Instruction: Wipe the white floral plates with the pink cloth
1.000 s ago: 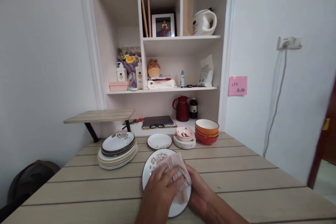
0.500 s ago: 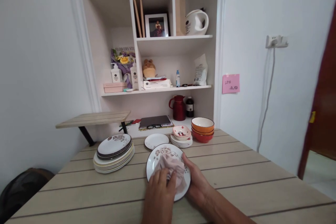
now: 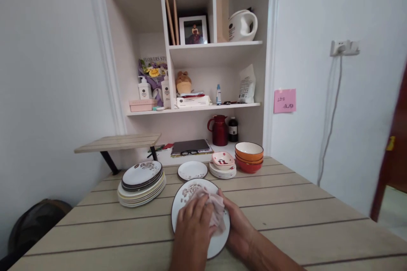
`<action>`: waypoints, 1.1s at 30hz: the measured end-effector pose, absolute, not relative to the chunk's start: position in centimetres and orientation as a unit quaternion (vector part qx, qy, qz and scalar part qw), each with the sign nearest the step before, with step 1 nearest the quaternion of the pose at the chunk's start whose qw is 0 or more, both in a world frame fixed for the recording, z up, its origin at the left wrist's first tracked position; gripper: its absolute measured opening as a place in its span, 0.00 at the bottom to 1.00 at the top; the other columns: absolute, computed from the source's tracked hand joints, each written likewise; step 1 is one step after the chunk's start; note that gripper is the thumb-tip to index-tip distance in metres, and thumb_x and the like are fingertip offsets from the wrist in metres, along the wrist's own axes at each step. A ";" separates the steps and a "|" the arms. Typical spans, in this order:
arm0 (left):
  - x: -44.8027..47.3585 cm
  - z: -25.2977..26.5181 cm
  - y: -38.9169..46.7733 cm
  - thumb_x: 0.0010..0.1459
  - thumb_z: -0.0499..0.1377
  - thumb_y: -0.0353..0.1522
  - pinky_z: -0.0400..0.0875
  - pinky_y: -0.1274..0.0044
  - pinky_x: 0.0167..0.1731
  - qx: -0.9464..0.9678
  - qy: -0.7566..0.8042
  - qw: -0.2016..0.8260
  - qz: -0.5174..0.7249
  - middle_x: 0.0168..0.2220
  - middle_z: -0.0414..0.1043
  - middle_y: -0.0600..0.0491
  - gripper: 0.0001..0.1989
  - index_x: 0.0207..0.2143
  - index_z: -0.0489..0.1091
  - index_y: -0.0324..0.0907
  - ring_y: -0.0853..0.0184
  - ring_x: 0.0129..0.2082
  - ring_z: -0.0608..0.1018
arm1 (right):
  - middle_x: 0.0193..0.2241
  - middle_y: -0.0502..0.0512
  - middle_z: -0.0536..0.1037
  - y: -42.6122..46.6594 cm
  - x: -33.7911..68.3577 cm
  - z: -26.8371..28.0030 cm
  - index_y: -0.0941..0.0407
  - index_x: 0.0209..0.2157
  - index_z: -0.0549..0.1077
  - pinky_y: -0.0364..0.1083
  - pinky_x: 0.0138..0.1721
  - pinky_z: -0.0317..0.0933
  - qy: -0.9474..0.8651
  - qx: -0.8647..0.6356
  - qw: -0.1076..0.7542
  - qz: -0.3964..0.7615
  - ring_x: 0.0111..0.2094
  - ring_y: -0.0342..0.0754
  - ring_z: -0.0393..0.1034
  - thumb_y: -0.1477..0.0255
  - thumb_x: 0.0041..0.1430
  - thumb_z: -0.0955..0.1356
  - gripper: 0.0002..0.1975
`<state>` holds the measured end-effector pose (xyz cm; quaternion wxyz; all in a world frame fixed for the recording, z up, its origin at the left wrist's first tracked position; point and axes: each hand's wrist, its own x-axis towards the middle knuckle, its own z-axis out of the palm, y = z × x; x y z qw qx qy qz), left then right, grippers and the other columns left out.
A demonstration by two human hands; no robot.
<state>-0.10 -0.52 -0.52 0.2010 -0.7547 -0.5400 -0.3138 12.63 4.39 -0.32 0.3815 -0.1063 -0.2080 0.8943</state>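
Observation:
A white plate (image 3: 179, 203) with a dark rim and brown flower print is held tilted above the table's front part. My right hand (image 3: 238, 224) grips its right edge, the fingers partly hidden behind it. On the plate's face, my left hand (image 3: 194, 220) presses a crumpled pale pink cloth (image 3: 218, 211), its fingers bent over the fabric. Just beyond lies a smaller white plate (image 3: 192, 170) flat on the table.
To the left is a stack of plates (image 3: 141, 184) beneath a raised wooden shelf (image 3: 117, 143). Behind right stand small saucers (image 3: 223, 173) topped by a patterned dish (image 3: 222, 159), beside stacked orange and red bowls (image 3: 249, 159). A dark red jug (image 3: 219, 130) stands farther back.
My left hand and the cloth have shifted up across the plate. The held plate has come slightly lower and nearer, with its tilt changed. The camera view has turned slightly left.

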 end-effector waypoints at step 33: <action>-0.3 -2.3 0.5 0.52 0.59 0.23 0.74 0.67 0.42 -0.725 -0.569 0.260 -0.290 0.48 0.74 0.51 0.14 0.40 0.74 0.46 0.59 0.46 0.76 | 0.41 0.66 0.80 5.7 14.3 -0.3 0.63 0.50 0.71 0.55 0.50 0.60 -0.201 -0.157 0.449 0.857 0.43 0.57 0.74 0.52 0.56 0.64 0.31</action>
